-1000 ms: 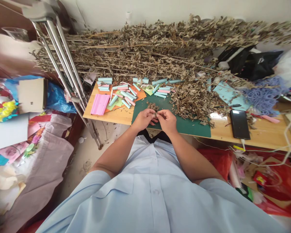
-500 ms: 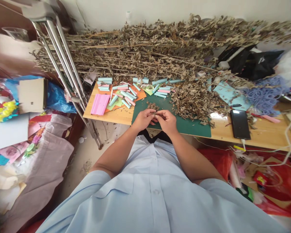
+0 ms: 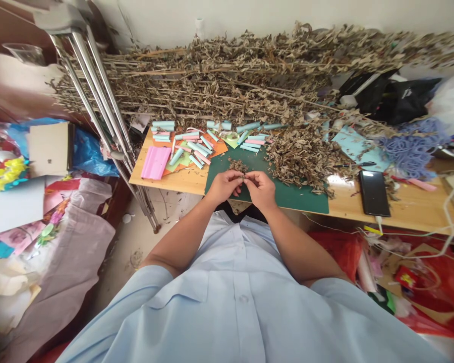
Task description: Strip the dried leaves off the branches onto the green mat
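Note:
My left hand and my right hand meet over the near edge of a green mat. Thumbs and fingertips are pinched together, with what looks like a small bit of dried leaf between them, mostly hidden by the fingers. Just beyond the fingertips lies a small heap of crumbled dried leaves. A larger pile of dried leaves spreads over the mat's right side. Rolled blue and pink paper tubes lie behind and to the left.
Long dried leafy stalks line the wall side. A phone on a cable lies right, near a pen and blue yarn. Pink paper rests at the table's left end. A metal crutch leans by that corner.
The fingertips have shifted slightly against each other, and less dark leaf shows between them. Both hands stay at the same place over the mat.

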`<state>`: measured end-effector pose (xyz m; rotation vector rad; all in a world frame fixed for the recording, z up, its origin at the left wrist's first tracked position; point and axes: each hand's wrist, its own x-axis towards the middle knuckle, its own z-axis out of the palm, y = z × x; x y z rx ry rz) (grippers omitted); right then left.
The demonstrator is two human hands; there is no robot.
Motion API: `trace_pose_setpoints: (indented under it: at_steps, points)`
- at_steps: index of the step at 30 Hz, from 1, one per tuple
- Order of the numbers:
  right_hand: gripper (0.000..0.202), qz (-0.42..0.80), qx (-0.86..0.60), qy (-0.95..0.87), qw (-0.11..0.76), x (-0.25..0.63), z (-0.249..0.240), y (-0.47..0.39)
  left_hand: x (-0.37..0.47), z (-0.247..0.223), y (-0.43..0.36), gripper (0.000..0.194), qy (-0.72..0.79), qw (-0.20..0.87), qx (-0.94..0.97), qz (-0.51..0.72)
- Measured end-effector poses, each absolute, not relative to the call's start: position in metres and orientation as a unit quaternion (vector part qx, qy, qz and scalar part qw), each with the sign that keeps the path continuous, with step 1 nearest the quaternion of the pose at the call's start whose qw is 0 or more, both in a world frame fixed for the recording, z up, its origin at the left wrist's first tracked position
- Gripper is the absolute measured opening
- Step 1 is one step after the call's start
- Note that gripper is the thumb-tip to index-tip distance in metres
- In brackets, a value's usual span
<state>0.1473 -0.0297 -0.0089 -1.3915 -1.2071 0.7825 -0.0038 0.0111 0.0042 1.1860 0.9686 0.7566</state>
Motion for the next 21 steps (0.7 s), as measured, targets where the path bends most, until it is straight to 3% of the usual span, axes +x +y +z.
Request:
trace_pose_setpoints:
  at_steps: [14,21]
  points:
    - [0.017,0.318,-0.556,-0.541,0.544,0.1474,-0.0167,-0.0285,-0.0035,-0.0044,0.0104,0.032,0.412,0.662,0.489,0.392]
    - [0.017,0.299,-0.554,-0.551,0.548,0.1479,-0.0154,-0.0291,-0.001,-0.0015,0.0092,0.026,0.435,0.668,0.457,0.395]
